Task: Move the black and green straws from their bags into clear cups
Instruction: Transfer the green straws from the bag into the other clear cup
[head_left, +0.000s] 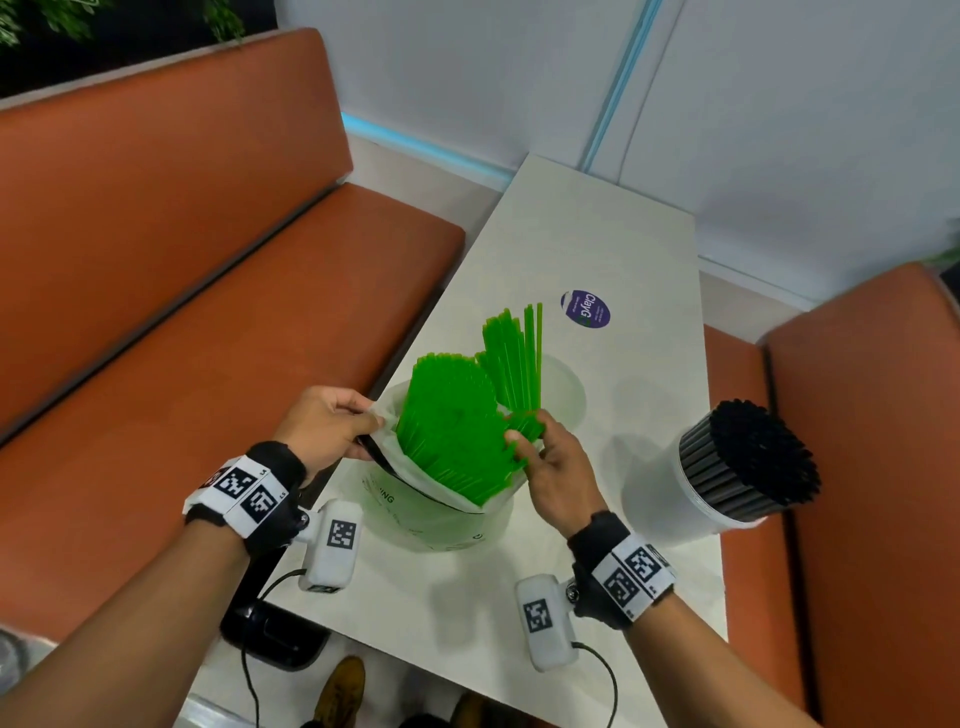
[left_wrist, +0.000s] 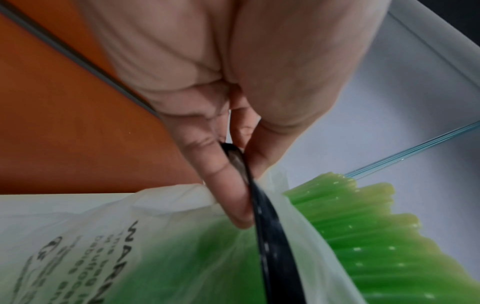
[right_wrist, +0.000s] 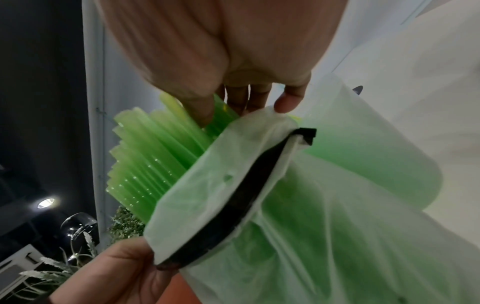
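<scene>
1. The step in hand looks like lifting green straws (head_left: 457, 421) out of their bag (head_left: 441, 514) into the clear cup (head_left: 563, 387) just beyond it, where a small bunch (head_left: 517, 358) already stands.
2. The left hand (head_left: 322, 423) pinches the bag's black-edged mouth (left_wrist: 262, 236) between thumb and curled fingers, at the bag's left side. Keeping that pull firm and outward should hold the mouth wide so the straws slide free.
3. The right hand (head_left: 550, 462) is at the right of the bundle, fingers curled round a few straws, thumb tucked among them. A modest bunch, held low on the stems, is likely to fan out less than a big one.
4. My advice: lift the bunch straight up along the stems, then set it upright in the cup; tilting early may spill loose straws onto the table (head_left: 639, 249).
5. The black straws (head_left: 753, 457) already fill a cup at the right, well apart from the bag.
6. Only the head view shows both cups and the whole layout.
7. The left wrist view alone shows the pinch on the black strip up close, and printed warning text (left_wrist: 91, 257) on the bag.
8. The right wrist view alone shows the thumb (right_wrist: 197, 105) pushed between straws and the folded-down bag lip (right_wrist: 233, 164).
</scene>
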